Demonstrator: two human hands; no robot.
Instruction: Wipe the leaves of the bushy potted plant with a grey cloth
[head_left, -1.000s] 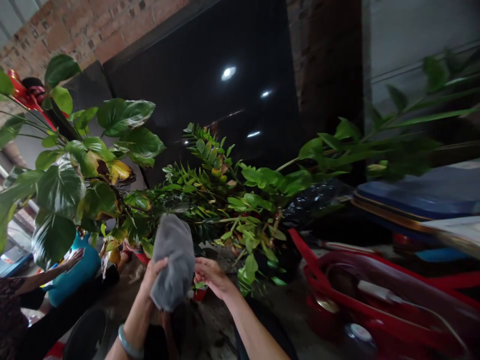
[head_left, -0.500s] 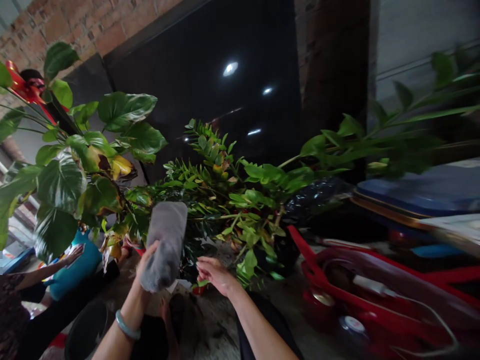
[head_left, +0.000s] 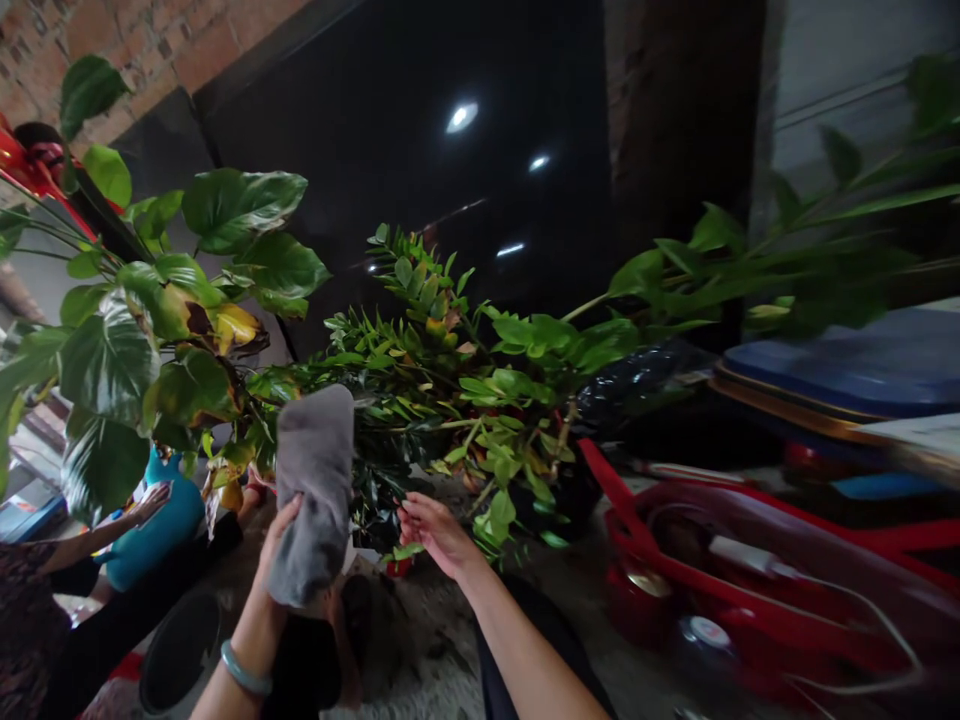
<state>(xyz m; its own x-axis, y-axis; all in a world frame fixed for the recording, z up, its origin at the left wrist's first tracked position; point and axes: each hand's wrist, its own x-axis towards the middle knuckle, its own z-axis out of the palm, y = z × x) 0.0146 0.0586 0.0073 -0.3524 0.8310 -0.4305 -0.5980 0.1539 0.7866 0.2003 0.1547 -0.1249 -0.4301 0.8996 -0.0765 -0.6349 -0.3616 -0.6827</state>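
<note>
A grey cloth-like piece (head_left: 316, 490), long with a rounded top, stands upright in my left hand (head_left: 279, 545), whose fingers wrap its lower left side. A pale green bangle circles that wrist. To the right of the cloth, apart from it, my right hand (head_left: 433, 532) is closed with its fingertips pinched together; what they hold, if anything, is too small to make out. Leafy green plants (head_left: 517, 400) rise just beyond both hands.
A large-leaved plant (head_left: 112, 360) with yellowed leaves fills the left. Beneath it, another person's hand (head_left: 152, 503) rests by a turquoise object (head_left: 176, 530). A red basket (head_left: 720, 590) holding a white item with a cord stands at right. A dark bucket (head_left: 180, 655) sits lower left.
My left hand and the grey cloth have shifted left, and the cloth now stands more upright. My right hand has moved slightly up and to the right. The view has shifted a little.
</note>
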